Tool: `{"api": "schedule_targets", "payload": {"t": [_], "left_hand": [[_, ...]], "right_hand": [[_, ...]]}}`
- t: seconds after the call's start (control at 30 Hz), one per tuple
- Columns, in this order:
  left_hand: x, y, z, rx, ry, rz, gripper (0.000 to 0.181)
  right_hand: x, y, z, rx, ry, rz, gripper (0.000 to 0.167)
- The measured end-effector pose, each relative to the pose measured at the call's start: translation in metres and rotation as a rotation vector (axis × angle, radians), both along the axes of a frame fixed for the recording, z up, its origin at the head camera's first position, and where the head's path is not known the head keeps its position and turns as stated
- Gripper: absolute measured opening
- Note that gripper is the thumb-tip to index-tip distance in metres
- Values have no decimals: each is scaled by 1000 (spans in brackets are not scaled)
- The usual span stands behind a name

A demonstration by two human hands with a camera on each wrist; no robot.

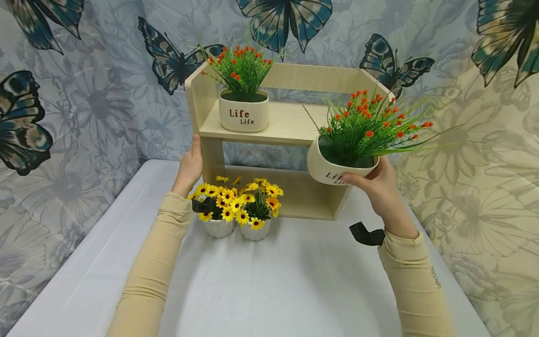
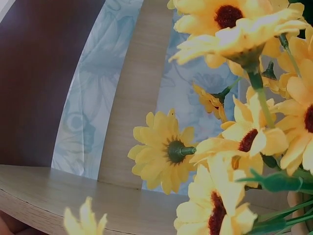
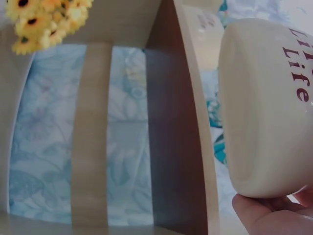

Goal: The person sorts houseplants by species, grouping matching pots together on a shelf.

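Note:
In the head view my right hand (image 1: pixel 381 189) grips a cream "Life" pot (image 1: pixel 332 171) of red-flowered greenery (image 1: pixel 362 124), tilted, in front of the wooden shelf's right side. The right wrist view shows the pot's base (image 3: pixel 244 112) beside the upper board's edge, with fingers (image 3: pixel 259 213) at its lower side. My left hand (image 1: pixel 190 166) rests against the left side panel of the two-tier wooden shelf (image 1: pixel 290 126), thumb upward; its other fingers are hidden. A matching potted plant (image 1: pixel 243 110) stands upright on the upper board, at the left.
Two small white pots (image 1: pixel 254 230) of yellow daisies (image 1: pixel 236 199) stand on the white-covered table (image 1: pixel 261 290), before the shelf's lower left. Behind is a cloth backdrop (image 1: pixel 105 93) with butterflies.

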State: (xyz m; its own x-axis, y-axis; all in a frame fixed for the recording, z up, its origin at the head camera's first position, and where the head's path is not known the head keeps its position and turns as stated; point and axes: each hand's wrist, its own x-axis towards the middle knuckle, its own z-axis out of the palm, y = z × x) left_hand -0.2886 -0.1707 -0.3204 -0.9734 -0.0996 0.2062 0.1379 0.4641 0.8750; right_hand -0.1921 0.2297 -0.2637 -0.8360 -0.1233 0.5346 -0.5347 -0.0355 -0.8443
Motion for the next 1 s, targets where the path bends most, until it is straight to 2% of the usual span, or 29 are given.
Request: {"api": "schedule_targets", "payload": {"t": [0.13, 0.47, 0.8, 1.0], "left_hand": [[-1, 0, 2, -7, -1, 2, 90], [-3, -1, 2, -4, 0, -15, 89], [-1, -1, -2, -7, -3, -29, 89], [0, 0, -3, -4, 0, -24, 91]], "right_hand": [[-9, 5, 11, -8, 23, 9, 69], [-30, 4, 27, 16, -82, 9, 61], [-53, -10, 43, 75, -86, -20, 64], [-65, -15, 46, 64, -111, -17, 61]]}}
